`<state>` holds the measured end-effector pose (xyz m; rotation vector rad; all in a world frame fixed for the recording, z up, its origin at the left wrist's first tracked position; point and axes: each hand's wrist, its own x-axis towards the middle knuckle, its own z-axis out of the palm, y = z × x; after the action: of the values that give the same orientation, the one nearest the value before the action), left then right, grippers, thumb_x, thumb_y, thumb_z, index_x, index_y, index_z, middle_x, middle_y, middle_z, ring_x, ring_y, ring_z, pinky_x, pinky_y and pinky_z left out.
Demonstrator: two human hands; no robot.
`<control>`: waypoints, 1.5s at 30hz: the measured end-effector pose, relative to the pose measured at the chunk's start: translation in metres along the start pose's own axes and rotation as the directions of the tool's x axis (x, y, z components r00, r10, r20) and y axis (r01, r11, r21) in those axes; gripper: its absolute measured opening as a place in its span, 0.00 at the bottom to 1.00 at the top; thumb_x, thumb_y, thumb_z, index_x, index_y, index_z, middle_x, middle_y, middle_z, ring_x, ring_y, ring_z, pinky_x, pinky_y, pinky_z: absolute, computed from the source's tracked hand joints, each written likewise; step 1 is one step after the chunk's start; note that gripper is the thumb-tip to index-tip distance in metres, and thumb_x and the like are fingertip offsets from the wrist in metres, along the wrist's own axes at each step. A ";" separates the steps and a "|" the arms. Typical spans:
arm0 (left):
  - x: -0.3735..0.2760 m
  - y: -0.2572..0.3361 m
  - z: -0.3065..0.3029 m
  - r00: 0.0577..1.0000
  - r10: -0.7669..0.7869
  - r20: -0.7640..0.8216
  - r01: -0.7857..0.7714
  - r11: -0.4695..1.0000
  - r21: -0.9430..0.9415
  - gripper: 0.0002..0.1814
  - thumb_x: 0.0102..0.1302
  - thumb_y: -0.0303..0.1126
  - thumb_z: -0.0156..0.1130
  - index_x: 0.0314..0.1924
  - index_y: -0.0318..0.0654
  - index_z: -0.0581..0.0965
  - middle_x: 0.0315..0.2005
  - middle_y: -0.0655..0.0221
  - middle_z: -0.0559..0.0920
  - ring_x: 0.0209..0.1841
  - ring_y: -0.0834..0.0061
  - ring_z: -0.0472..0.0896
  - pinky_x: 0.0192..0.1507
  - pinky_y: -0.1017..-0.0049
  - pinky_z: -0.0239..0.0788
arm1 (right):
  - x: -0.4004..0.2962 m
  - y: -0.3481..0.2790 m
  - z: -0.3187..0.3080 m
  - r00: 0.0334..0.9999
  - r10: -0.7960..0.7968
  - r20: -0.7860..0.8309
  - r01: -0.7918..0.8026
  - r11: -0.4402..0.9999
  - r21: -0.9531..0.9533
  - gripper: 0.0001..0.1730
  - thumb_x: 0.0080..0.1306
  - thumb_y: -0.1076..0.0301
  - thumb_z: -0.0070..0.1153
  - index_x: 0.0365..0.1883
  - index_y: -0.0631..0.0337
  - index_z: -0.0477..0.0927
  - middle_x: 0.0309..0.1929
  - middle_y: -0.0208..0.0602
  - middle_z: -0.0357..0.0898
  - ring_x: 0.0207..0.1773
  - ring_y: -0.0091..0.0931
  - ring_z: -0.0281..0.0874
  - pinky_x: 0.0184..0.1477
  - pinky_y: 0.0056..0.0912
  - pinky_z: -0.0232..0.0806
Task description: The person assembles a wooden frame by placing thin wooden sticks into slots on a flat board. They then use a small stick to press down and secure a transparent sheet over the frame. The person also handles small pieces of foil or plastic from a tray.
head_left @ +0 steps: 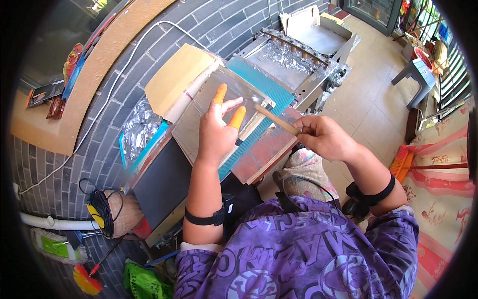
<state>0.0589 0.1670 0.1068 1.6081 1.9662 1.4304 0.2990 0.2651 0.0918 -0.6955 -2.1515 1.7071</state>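
Observation:
My left hand (217,130) hovers over a clear sheet (227,80) on the worktable, its fingers apart and nothing visible between them. Orange finger cots (237,118) cover its thumb and one finger. In my right hand (325,137) is a thin flat wooden stick (278,120), pinched near its end. The stick's far tip is blurred and points at the sheet's right edge. A light strip with black bands (251,125) runs along that edge. Beneath lies a teal ridged mat (267,84), partly over a worn reddish board (261,155).
A stack of tan paper (181,80) stands by the brick wall. Crumpled silver foil (142,121) fills a blue-edged tray at left. Beyond the mat is a metal frame (280,56) littered with foil scraps. A grey plastic stool (418,80) and an orange broom (402,160) are at right.

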 end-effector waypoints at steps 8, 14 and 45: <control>0.066 -0.024 -0.066 0.986 0.025 -0.167 0.028 0.953 0.302 0.19 0.65 0.28 0.57 0.55 0.30 0.74 0.46 0.52 0.82 0.51 0.58 0.79 0.55 0.67 0.68 | 0.021 0.000 0.003 1.000 0.005 -0.024 -0.006 0.999 -0.035 0.08 0.60 0.74 0.52 0.37 0.67 0.78 0.19 0.31 0.70 0.24 0.19 0.65 0.27 0.29 0.61; 0.107 -0.092 -0.097 0.987 -0.059 -0.150 0.149 0.697 0.702 0.24 0.65 0.28 0.53 0.60 0.29 0.68 0.59 0.47 0.71 0.61 0.54 0.71 0.60 0.64 0.64 | 0.029 -0.002 0.002 0.999 0.000 -0.048 -0.003 0.998 -0.060 0.11 0.60 0.74 0.51 0.40 0.67 0.79 0.20 0.29 0.69 0.24 0.18 0.64 0.27 0.28 0.61; -0.074 -0.021 -0.026 0.987 0.002 -0.163 0.084 0.850 0.520 0.18 0.65 0.25 0.51 0.55 0.31 0.74 0.59 0.49 0.72 0.58 0.50 0.73 0.58 0.64 0.67 | 0.019 0.000 0.000 1.000 -0.004 -0.028 0.002 0.997 -0.073 0.06 0.61 0.74 0.52 0.35 0.67 0.77 0.19 0.29 0.67 0.24 0.18 0.62 0.27 0.29 0.60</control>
<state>0.0556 0.0920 0.0748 1.6720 2.6441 1.0803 0.2830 0.2761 0.0911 -0.7308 -2.2043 1.6140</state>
